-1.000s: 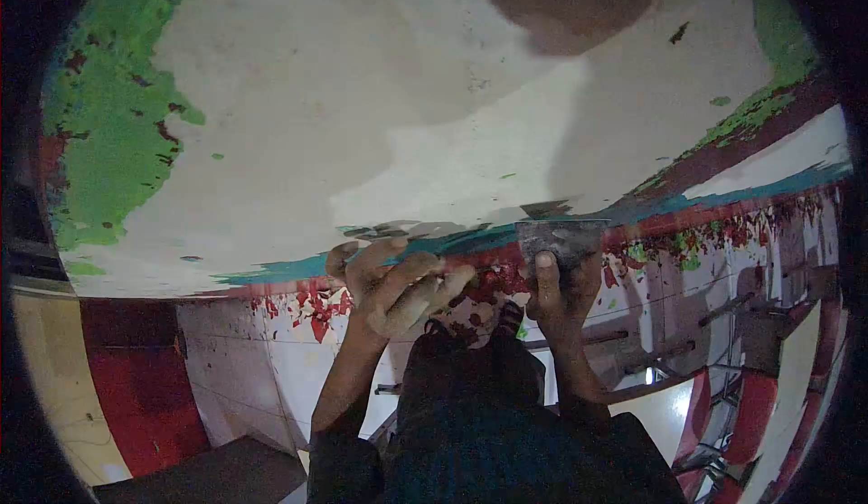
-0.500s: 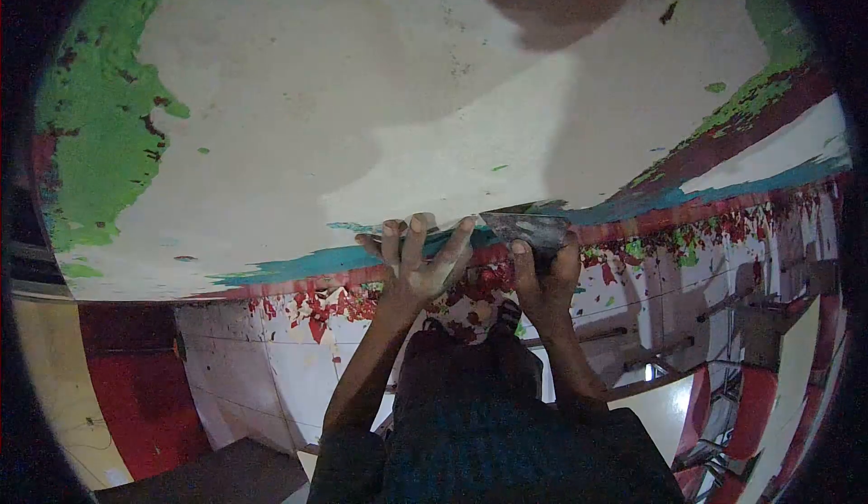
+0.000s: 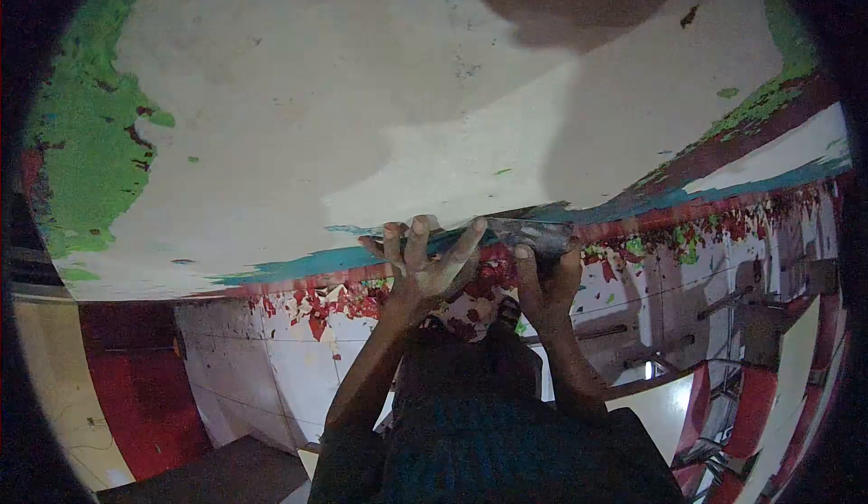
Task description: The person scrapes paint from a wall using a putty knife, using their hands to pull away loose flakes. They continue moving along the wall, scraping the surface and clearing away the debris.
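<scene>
In the head view a wall [image 3: 271,142] fills the upper part, mostly bare off-white with peeling patches of paint. My right hand [image 3: 550,273] grips a putty knife [image 3: 533,233]. Its wide dark grey blade lies at the teal and red strip [image 3: 316,264] low on the wall; the handle is hidden in my grip. To its left, my left hand [image 3: 425,260] has its fingers spread, with the fingertips against the wall beside the blade. I see no tool in that hand.
Red, green and pale paint flakes [image 3: 316,310] litter the tiled floor [image 3: 235,341] along the wall. Green paint [image 3: 90,160] remains on the left. A white-topped table [image 3: 665,409] and red chairs [image 3: 750,409] stand behind on the right. A dark red panel [image 3: 136,405] is at left.
The view has shifted slightly closer to the wall. Both hands and the blade sit marginally lower and further right in view; the grip looks the same.
</scene>
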A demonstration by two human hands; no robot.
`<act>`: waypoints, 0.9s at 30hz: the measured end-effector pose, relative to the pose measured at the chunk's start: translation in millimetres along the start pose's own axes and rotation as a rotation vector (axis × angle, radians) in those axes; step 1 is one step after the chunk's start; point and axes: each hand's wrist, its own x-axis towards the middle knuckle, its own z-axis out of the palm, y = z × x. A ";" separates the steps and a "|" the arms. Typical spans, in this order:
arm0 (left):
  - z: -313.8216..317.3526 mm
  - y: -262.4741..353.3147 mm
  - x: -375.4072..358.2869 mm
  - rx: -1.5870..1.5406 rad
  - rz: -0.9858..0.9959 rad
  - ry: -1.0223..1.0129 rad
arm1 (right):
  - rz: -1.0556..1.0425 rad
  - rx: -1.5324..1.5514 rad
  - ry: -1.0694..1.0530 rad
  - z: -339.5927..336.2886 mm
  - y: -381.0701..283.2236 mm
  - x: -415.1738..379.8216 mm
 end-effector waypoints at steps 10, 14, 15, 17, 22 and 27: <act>-1.6 7.4 -0.9 -0.002 -0.032 -0.016 | 0.040 -0.057 0.015 3.6 -17.3 7.0; 2.3 15.2 0.8 -0.065 -0.123 0.036 | 0.058 -0.080 -0.003 2.5 -9.7 4.6; 3.5 14.7 -0.4 -0.063 -0.114 0.041 | 0.058 -0.095 0.000 2.5 -10.1 5.3; 6.1 12.9 -4.0 -0.060 -0.098 0.050 | 0.057 -0.127 0.008 2.5 -11.6 7.0; 5.8 12.1 -3.7 -0.050 -0.090 0.051 | 0.005 -0.205 0.011 1.8 -8.9 8.4; 4.0 11.9 -5.0 -0.063 -0.108 0.023 | -0.042 -0.152 0.024 4.1 3.9 6.2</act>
